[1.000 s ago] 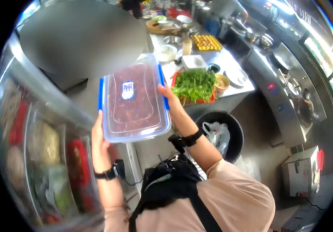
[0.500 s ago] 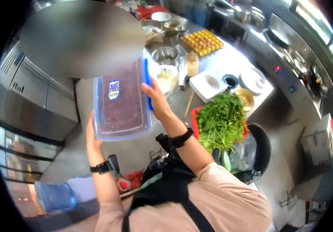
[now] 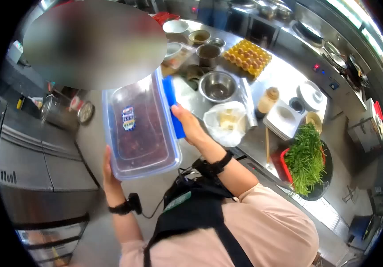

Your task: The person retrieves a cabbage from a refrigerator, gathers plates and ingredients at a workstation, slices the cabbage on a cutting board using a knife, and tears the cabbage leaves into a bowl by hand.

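Note:
Between my two hands is a large clear plastic food container [image 3: 149, 153] with a blue clip on its right side and a label on the lid. Something dark reddish-brown shows through it. My left hand [image 3: 110, 171] holds its lower left edge, with part of the fingers hidden beneath. My right hand [image 3: 188, 125] grips the right side at the blue clip, the thumb lying over it. A grey blurred patch covers the container's far end. Nearest to my right hand on the steel table is a white plastic bag [image 3: 226, 133] with pale yellowish contents.
On the steel table [image 3: 191, 100] stand a metal bowl [image 3: 218, 86], a yellow egg tray [image 3: 248, 58], a squeeze bottle [image 3: 268, 100], white plates [image 3: 285, 116] and a red basket of leafy greens [image 3: 305, 160]. Steel refrigerators [image 3: 27, 155] line the left; a stove [image 3: 334, 66] runs along the right.
My view has turned left, so the table and greens appear farther right and the refrigerators lower. The container stays in both hands, slightly lower in view and tilted a little more.

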`<move>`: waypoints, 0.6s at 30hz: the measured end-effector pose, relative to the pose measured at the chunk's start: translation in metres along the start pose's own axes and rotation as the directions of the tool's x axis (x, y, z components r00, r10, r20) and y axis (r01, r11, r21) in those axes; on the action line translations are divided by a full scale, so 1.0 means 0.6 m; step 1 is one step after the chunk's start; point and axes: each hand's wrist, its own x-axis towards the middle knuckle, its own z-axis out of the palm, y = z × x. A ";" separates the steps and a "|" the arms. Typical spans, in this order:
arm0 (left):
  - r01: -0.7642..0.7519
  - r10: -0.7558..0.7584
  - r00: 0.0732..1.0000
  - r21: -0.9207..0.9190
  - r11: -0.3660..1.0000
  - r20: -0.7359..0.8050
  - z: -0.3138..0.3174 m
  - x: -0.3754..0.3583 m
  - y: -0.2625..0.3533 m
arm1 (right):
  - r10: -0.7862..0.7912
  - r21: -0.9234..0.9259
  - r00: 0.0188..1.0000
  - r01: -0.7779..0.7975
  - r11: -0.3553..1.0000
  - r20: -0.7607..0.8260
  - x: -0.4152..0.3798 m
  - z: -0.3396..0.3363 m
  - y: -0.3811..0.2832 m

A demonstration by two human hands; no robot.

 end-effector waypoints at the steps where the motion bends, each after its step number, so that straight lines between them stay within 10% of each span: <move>1: 0.023 -0.023 1.000 -0.009 1.000 0.006 -0.031 0.027 0.012 | 0.008 -0.006 1.000 -0.008 1.000 -0.024 0.020 0.012 0.016; 3: 0.206 -0.195 0.961 -0.036 0.978 0.194 -0.071 0.107 0.052 | -0.343 -0.548 0.934 0.235 0.802 -0.101 0.085 0.037 0.031; 11: 0.234 -0.239 0.896 0.059 0.970 0.374 -0.093 0.416 0.090 | -0.132 0.066 0.952 0.156 0.986 -0.275 0.276 0.007 0.008; 15: 0.191 -0.227 0.877 0.126 0.973 0.423 -0.032 0.553 0.117 | -0.237 -0.316 0.902 0.121 0.941 -0.362 0.381 -0.044 0.016; 18: 0.197 -0.267 0.867 0.203 0.959 0.420 -0.036 0.659 0.155 | -0.207 -0.167 0.887 0.150 0.975 -0.413 0.464 -0.052 0.002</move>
